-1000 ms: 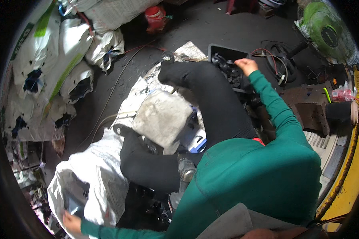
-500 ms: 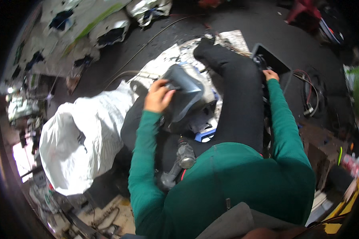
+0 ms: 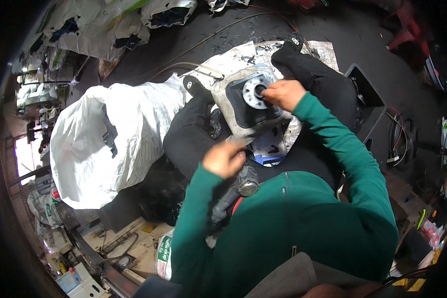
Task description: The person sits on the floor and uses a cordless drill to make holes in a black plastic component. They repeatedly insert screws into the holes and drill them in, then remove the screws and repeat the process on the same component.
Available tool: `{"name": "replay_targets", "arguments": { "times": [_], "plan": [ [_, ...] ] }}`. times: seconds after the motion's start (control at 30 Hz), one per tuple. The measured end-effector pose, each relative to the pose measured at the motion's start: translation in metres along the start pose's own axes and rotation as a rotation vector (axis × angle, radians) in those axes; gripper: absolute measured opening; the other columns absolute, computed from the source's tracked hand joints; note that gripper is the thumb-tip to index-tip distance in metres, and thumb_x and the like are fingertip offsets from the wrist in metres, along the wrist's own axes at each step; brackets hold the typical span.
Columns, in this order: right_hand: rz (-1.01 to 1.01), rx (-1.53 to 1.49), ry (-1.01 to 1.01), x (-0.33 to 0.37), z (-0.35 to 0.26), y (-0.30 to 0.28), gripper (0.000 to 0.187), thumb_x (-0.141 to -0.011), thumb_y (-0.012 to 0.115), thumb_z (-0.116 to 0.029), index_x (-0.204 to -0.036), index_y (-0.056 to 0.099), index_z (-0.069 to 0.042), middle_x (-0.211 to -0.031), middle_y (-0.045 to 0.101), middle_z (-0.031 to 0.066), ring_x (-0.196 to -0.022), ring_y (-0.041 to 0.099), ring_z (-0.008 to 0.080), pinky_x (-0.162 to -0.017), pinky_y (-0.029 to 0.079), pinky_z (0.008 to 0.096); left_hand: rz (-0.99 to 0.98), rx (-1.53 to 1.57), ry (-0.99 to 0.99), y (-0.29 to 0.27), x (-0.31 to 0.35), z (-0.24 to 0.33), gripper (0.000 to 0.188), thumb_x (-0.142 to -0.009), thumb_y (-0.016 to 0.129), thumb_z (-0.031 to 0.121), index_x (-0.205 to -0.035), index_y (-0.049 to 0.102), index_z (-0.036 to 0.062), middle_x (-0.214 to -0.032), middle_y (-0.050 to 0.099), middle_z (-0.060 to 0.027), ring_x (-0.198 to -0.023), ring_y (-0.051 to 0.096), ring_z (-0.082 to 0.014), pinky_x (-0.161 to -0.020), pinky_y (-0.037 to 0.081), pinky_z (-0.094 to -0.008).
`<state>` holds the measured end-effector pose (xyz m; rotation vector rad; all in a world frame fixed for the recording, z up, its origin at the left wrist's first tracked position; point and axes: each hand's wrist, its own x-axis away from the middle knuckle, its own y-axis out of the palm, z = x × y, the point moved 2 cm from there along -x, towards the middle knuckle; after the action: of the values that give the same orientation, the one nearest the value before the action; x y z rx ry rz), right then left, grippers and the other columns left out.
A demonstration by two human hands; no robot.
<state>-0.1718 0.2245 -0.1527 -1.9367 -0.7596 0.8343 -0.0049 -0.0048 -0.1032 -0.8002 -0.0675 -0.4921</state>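
Observation:
Between my legs sits a grey, padded-looking fixture (image 3: 224,94) with a dark panel (image 3: 248,118) on its upper face. A round pale metal disc with holes (image 3: 252,95) lies on that panel. My right hand (image 3: 285,94) is at the disc's centre, fingers pinched together beside a dark ring; what they grip is hidden. Below the fixture, my left hand (image 3: 225,159) is smeared by motion, so its grip is unclear. Close to it a grey power tool (image 3: 247,181), seemingly a drill, lies across my lap.
A large white sack (image 3: 149,111) gapes open at my left, a black piece inside. A dark bin (image 3: 375,107) stands beyond my right leg. White sheeting (image 3: 241,54) covers the floor ahead, with a hose (image 3: 188,64) across it. Pale stuffed bags (image 3: 171,11) line the far left.
My left hand has left the dark glossy piece at the fixture and come down toward my lap. My right hand has moved from the bin to the disc, which now shows. The view has shifted.

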Motion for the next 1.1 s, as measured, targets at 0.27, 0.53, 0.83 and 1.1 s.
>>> {"name": "replay_targets", "arguments": {
  "times": [0.27,0.53,0.83,1.1],
  "plan": [
    [-0.118,0.087,-0.024,-0.019,0.001,0.068,0.01,-0.084,0.059,-0.023,-0.083,0.063,-0.013,-0.08,0.062,0.006,-0.077,0.065,0.0264,-0.064,0.052,0.0411,0.064,-0.111,-0.499,0.043,0.119,0.034,0.073,-0.072,0.066,0.012,-0.141,0.04,0.0119,-0.12,0.054,-0.013,-0.095,0.061,-0.0347,-0.081,0.05,-0.0444],
    [-0.084,0.036,0.086,-0.019,0.003,0.075,0.014,-0.083,0.06,-0.025,-0.084,0.065,-0.012,-0.079,0.063,0.0081,-0.079,0.066,0.0282,-0.067,0.052,0.042,0.102,0.014,-0.554,0.049,0.091,0.013,0.086,-0.062,0.073,0.008,-0.141,0.039,0.0136,-0.129,0.052,-0.0134,-0.099,0.063,-0.0371,-0.085,0.052,-0.0428],
    [0.114,-2.416,0.781,0.015,-0.013,0.051,0.05,-0.098,0.045,-0.031,-0.136,0.043,0.002,-0.112,0.063,0.0105,-0.097,0.065,0.0188,-0.064,0.056,0.0236,0.405,0.907,-0.332,-0.04,0.059,0.048,0.072,-0.069,0.073,0.005,-0.133,0.042,-0.0033,-0.131,0.051,-0.0166,-0.118,0.053,-0.0285,-0.1,0.042,-0.0386],
    [0.014,-2.58,0.684,0.043,-0.03,0.035,0.056,-0.101,0.035,-0.038,-0.138,0.037,0.005,-0.128,0.054,0.0217,-0.113,0.06,0.0286,-0.084,0.059,0.0392,0.253,-0.056,0.015,-0.044,-0.012,0.068,0.066,-0.069,0.073,0.004,-0.129,0.048,0.0,-0.12,0.059,-0.0143,-0.11,0.059,-0.0239,-0.095,0.046,-0.0315]
  ]
}}
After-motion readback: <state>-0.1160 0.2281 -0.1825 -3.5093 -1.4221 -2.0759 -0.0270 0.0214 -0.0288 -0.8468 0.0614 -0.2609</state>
